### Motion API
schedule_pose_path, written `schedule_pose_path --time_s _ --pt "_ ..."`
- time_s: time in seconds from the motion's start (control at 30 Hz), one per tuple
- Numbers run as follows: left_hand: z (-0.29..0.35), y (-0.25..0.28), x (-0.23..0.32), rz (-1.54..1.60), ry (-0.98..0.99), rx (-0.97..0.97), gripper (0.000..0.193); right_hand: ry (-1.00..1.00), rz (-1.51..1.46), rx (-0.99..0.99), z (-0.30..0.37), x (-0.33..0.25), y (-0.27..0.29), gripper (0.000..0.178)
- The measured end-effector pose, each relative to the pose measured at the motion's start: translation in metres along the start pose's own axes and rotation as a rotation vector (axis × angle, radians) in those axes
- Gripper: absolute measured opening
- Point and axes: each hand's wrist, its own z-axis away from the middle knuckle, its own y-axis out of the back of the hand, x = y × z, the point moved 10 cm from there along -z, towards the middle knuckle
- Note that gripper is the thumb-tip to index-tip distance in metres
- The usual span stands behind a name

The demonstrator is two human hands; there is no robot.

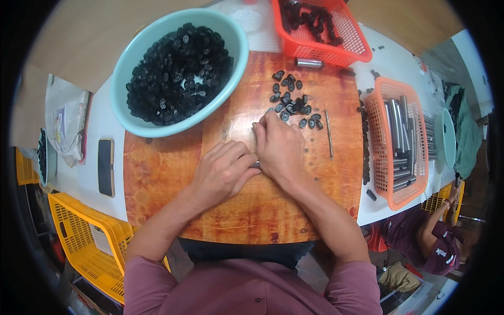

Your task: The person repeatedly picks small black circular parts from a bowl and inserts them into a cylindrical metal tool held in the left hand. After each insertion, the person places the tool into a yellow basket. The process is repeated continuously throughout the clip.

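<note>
My left hand [226, 167] is closed over the wooden board, its fingers round a short metal tube [255, 165] that shows only as a dark end beside my right hand. Close against it, my right hand [279, 143] has its fingers bent at the near edge of a loose scatter of small black oval pieces [290, 108]. One such piece [270, 110] shows at its fingertips; the fingers partly cover it. To the right of the scatter lies a thin metal rod [329, 134].
A light-blue basin [119, 94] full of black pieces stands at the far left. A red basket [328, 51] is at the back, with a metal tube [309, 63] before it. An orange basket [386, 157] holds metal tubes. A phone [106, 168] lies left. Another person [428, 236] sits at right.
</note>
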Motion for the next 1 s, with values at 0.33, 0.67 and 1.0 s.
schedule_pose_path --time_s 0.33,0.67,1.0 --pt "-0.003 0.003 -0.006 0.039 -0.032 0.001 0.024 -0.012 -0.009 0.058 -0.001 0.003 0.0 0.016" --pt "0.003 -0.002 -0.005 0.032 -0.056 -0.038 0.025 0.001 0.023 0.093 0.001 -0.003 0.004 0.013" --pt "0.0 -0.001 -0.003 -0.12 -0.024 0.038 0.036 -0.136 -0.681 0.293 0.011 0.053 0.008 0.029"
